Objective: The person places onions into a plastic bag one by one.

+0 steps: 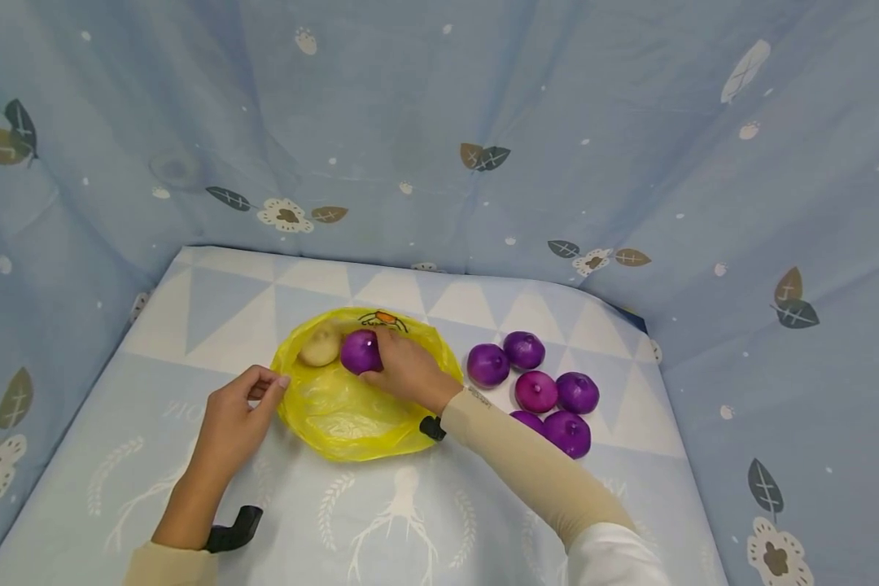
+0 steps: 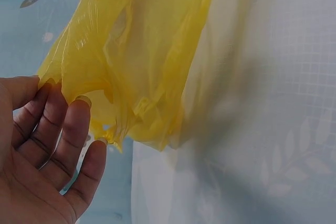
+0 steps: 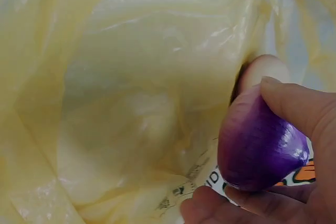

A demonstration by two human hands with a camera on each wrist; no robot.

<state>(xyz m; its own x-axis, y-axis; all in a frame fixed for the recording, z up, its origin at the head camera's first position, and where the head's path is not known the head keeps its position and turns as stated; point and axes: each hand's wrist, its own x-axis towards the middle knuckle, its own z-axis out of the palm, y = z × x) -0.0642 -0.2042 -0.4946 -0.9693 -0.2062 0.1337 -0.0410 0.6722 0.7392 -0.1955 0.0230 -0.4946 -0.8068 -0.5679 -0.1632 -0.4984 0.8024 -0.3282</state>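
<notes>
A yellow plastic bag [image 1: 352, 423] lies with its mouth wide on the table. My left hand [image 1: 236, 419] pinches the bag's left rim between thumb and fingers; in the left wrist view the thin film [image 2: 79, 51] hangs from the fingertips. Within the bag's mouth, my right hand [image 1: 410, 370] grips a purple onion [image 1: 360, 352], thumb on one side and fingers below in the right wrist view. Beside that onion, inside the bag, sits a pale yellowish round vegetable [image 1: 319, 346], its lighter surface [image 3: 265, 72] partly hidden behind the onion.
Several more purple onions [image 1: 487, 365] are grouped on the table to the right of the bag, one reddish-purple [image 1: 536, 392]. The right forearm passes over the nearest ones. A patterned cloth covers the table [image 1: 227, 301], and a blue curtain [image 1: 425, 122] surrounds its back and sides.
</notes>
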